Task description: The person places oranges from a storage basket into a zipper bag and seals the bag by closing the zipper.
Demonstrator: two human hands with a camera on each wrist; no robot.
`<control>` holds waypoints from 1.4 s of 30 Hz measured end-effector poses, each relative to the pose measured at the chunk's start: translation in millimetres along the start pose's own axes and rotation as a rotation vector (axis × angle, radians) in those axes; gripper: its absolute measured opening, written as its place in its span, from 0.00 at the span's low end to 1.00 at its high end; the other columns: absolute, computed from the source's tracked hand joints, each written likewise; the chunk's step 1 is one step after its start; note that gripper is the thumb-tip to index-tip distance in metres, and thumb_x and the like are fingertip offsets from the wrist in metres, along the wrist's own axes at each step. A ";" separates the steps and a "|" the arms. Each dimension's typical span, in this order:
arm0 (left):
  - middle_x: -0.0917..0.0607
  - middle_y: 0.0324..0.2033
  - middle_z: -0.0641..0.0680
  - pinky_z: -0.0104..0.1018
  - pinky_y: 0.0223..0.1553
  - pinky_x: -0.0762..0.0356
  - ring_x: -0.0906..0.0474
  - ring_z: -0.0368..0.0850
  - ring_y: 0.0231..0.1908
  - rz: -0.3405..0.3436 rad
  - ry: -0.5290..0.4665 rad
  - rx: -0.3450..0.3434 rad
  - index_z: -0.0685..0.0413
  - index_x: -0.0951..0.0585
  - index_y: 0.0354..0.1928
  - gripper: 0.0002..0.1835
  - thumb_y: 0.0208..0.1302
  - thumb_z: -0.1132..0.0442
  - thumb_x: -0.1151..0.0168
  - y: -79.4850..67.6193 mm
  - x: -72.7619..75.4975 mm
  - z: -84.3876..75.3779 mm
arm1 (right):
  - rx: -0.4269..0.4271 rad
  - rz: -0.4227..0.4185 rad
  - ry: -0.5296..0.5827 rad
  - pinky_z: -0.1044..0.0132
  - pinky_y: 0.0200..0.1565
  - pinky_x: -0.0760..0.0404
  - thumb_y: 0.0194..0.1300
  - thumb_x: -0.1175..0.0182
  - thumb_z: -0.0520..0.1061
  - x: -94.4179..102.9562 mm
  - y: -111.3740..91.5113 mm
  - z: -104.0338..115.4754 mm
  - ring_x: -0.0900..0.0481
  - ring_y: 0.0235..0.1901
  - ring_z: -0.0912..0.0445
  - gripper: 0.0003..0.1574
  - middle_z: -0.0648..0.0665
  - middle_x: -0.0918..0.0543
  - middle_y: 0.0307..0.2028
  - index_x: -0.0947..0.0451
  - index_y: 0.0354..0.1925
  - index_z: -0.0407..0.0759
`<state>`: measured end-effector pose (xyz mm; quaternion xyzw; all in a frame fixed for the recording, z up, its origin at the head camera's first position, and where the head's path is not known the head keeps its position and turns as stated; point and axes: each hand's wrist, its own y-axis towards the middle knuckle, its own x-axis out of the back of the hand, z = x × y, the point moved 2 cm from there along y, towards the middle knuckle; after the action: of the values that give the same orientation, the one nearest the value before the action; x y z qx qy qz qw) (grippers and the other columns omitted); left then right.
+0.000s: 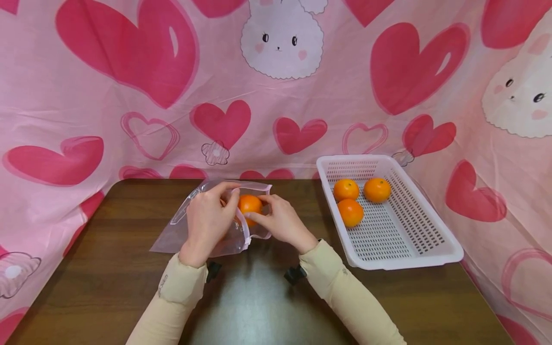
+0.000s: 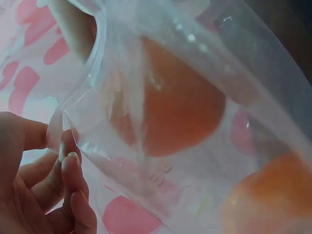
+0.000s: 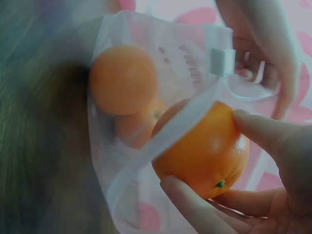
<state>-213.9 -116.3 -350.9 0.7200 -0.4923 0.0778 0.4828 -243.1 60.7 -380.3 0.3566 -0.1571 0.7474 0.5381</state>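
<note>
My right hand point(image 1: 286, 223) grips an orange point(image 3: 217, 156) between thumb and fingers at the mouth of a clear plastic bag point(image 1: 172, 237). Part of that fruit is behind the bag's pale zip edge. Around the other side of the opening, my left hand point(image 2: 41, 180) pinches the bag's rim between thumb and fingertips, spreading the mouth. Inside the bag, the right wrist view shows an orange point(image 3: 124, 78) and a second one point(image 3: 134, 129) partly behind it. A white slider point(image 3: 222, 62) sits at one end of the zip edge.
To the right stands a white perforated plastic basket point(image 1: 405, 264) with three oranges point(image 1: 350, 213) towards its left and back. Everything is on a dark wooden table point(image 1: 108, 282). A pink curtain point(image 1: 258, 124) with hearts and rabbits hangs behind and along both sides.
</note>
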 end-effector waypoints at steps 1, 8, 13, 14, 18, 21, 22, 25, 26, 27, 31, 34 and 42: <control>0.22 0.17 0.46 0.40 0.17 0.35 0.33 0.43 0.15 -0.004 0.001 -0.004 0.51 0.10 0.45 0.11 0.68 0.57 0.35 0.1 0.2 -0.5 | -0.006 -0.002 -0.001 0.58 0.46 0.20 0.65 0.30 0.56 -2.4 2.7 -0.5 0.20 0.41 0.49 0.34 0.43 0.19 0.46 0.21 0.61 0.37; 0.18 0.20 0.47 0.43 0.21 0.32 0.27 0.47 0.18 -0.029 0.007 -0.055 0.53 0.10 0.41 0.10 0.68 0.59 0.37 1.4 0.7 -4.6 | -0.059 -0.011 -0.021 0.52 0.56 0.23 0.66 0.32 0.56 -25.4 28.5 -11.1 0.21 0.49 0.44 0.35 0.39 0.20 0.54 0.24 0.62 0.35; 0.17 0.20 0.49 0.43 0.21 0.32 0.27 0.47 0.18 -0.018 0.010 -0.045 0.53 0.11 0.41 0.09 0.68 0.60 0.37 0.6 1.3 -5.0 | -0.071 0.022 0.146 0.54 0.58 0.24 0.66 0.32 0.47 -38.1 41.0 -16.4 0.23 0.52 0.43 0.33 0.35 0.23 0.55 0.28 0.61 0.30; 0.18 0.20 0.49 0.43 0.21 0.32 0.28 0.46 0.18 -0.016 0.007 -0.042 0.53 0.11 0.41 0.09 0.68 0.60 0.37 0.5 1.4 -4.8 | -0.057 0.034 0.195 0.55 0.58 0.24 0.66 0.32 0.45 -40.1 42.4 -16.3 0.23 0.54 0.42 0.32 0.34 0.23 0.55 0.29 0.60 0.29; 0.18 0.20 0.50 0.41 0.18 0.34 0.31 0.44 0.16 -0.014 -0.003 -0.043 0.53 0.11 0.42 0.09 0.68 0.59 0.37 0.8 1.5 -3.8 | 0.040 0.157 0.302 0.61 0.55 0.23 0.70 0.37 0.42 -45.2 45.9 -14.8 0.20 0.53 0.48 0.30 0.35 0.21 0.58 0.28 0.65 0.31; 0.19 0.20 0.50 0.41 0.16 0.35 0.33 0.43 0.14 -0.009 -0.009 -0.036 0.53 0.11 0.44 0.09 0.68 0.59 0.36 0.7 1.9 -3.3 | 0.099 0.254 0.310 0.64 0.54 0.23 0.75 0.42 0.46 -46.5 44.5 -14.9 0.20 0.51 0.53 0.31 0.42 0.20 0.62 0.30 0.72 0.40; 0.19 0.20 0.50 0.41 0.16 0.35 0.34 0.44 0.14 -0.006 -0.012 -0.031 0.53 0.11 0.44 0.09 0.68 0.59 0.36 0.7 2.1 -3.1 | 0.114 0.272 0.310 0.64 0.54 0.23 0.76 0.43 0.46 -46.5 43.8 -15.0 0.19 0.50 0.54 0.31 0.42 0.21 0.62 0.31 0.73 0.41; 0.19 0.20 0.50 0.41 0.16 0.34 0.34 0.44 0.15 0.005 -0.017 -0.013 0.53 0.11 0.45 0.10 0.68 0.58 0.35 0.3 2.5 -2.6 | 0.106 0.281 0.332 0.61 0.54 0.22 0.77 0.44 0.48 -44.4 40.6 -14.9 0.18 0.49 0.53 0.32 0.42 0.20 0.62 0.33 0.74 0.43; 0.19 0.20 0.51 0.41 0.16 0.34 0.34 0.44 0.15 0.007 -0.020 -0.009 0.54 0.11 0.46 0.10 0.68 0.58 0.34 0.3 2.5 -2.4 | 0.097 0.280 0.336 0.61 0.53 0.21 0.77 0.44 0.47 -43.4 40.1 -14.8 0.18 0.48 0.53 0.32 0.42 0.20 0.61 0.33 0.74 0.43; 0.19 0.20 0.51 0.41 0.16 0.34 0.34 0.44 0.15 0.009 -0.021 -0.007 0.53 0.11 0.46 0.10 0.68 0.58 0.34 0.3 2.5 -2.3 | 0.086 0.276 0.336 0.61 0.52 0.20 0.77 0.45 0.48 -42.5 39.6 -14.9 0.18 0.46 0.53 0.31 0.42 0.19 0.60 0.32 0.74 0.43; 0.20 0.19 0.50 0.41 0.16 0.34 0.34 0.44 0.14 0.008 -0.027 -0.004 0.54 0.11 0.47 0.11 0.68 0.57 0.34 0.9 2.3 -2.2 | 0.067 0.264 0.328 0.62 0.50 0.19 0.77 0.44 0.48 -37.5 36.8 -15.3 0.17 0.43 0.53 0.31 0.43 0.19 0.58 0.31 0.73 0.44; 0.20 0.19 0.50 0.40 0.16 0.34 0.35 0.43 0.14 0.006 -0.026 -0.003 0.53 0.11 0.47 0.12 0.68 0.57 0.34 1.4 2.0 -1.9 | 0.074 0.240 0.302 0.61 0.53 0.21 0.76 0.42 0.48 -33.1 34.6 -15.7 0.17 0.45 0.55 0.29 0.44 0.19 0.60 0.29 0.71 0.44; 0.21 0.19 0.49 0.41 0.16 0.35 0.35 0.43 0.14 0.000 -0.017 -0.008 0.52 0.11 0.47 0.12 0.68 0.56 0.35 2.7 2.2 -2.5 | 0.095 0.215 0.239 0.59 0.56 0.23 0.73 0.39 0.50 -19.5 27.7 -15.3 0.20 0.49 0.56 0.29 0.47 0.19 0.60 0.26 0.69 0.48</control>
<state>-214.0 -116.0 -346.6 0.7189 -0.4968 0.0697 0.4813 -270.8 46.3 -400.6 0.2713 -0.0938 0.8442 0.4527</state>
